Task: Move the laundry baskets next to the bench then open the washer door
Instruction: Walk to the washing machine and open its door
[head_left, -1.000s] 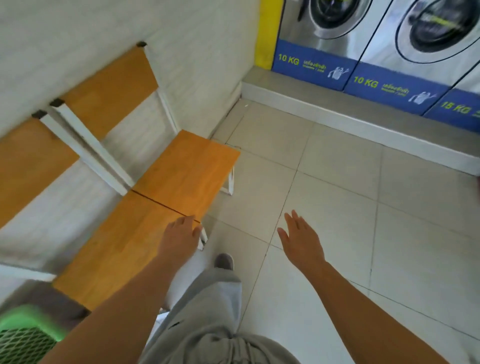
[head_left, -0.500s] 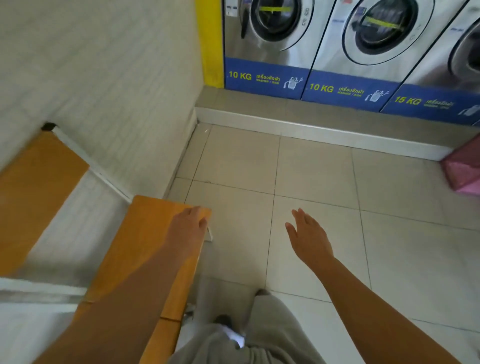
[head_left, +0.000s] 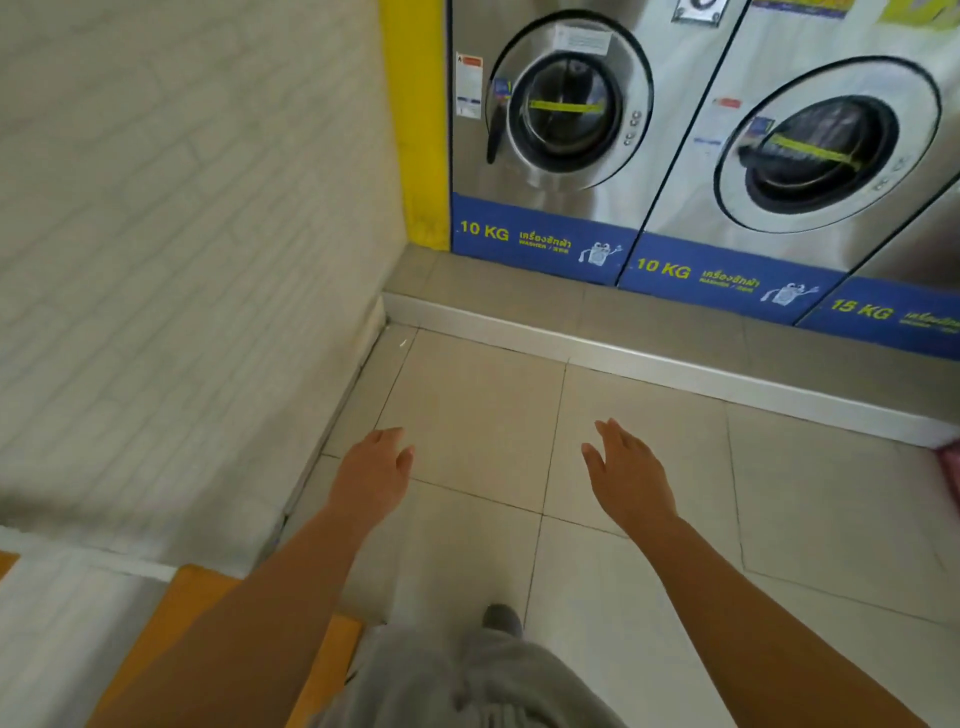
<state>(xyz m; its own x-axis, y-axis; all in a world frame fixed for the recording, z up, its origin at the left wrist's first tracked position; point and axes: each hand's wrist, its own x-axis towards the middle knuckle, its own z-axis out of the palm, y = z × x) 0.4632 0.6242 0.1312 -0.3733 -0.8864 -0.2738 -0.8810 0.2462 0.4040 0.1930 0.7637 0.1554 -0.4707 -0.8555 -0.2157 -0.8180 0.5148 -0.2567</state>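
Across the upper right of the frame: row of front-load washers, much larger and higher in view than half a second ago. Leftmost washer (head_left: 545, 119), marked 10 KG, sits upper centre; its round door (head_left: 569, 111) appears shut, dark handle on the left edge. A second 10 KG washer (head_left: 810, 150) is beside it, door also appears shut.

Lower left: bench (head_left: 171, 618) has slid from mid-frame to the bottom corner, only an orange sliver showing. Green basket seen one second ago is out of frame; a pink edge (head_left: 950, 467) at far right may be another basket, cannot tell.

Bottom centre: grey-trousered leg, one shoe (head_left: 501, 618) on the floor tiles (head_left: 483, 405).

Left hand (head_left: 371, 478): grip loosely curled, empty. Right hand (head_left: 628, 478): grip open, fingers spread, empty. Both well short of the door.

Judgement: basket step appears finished; person is walking to the washer, door opening not yet begun.
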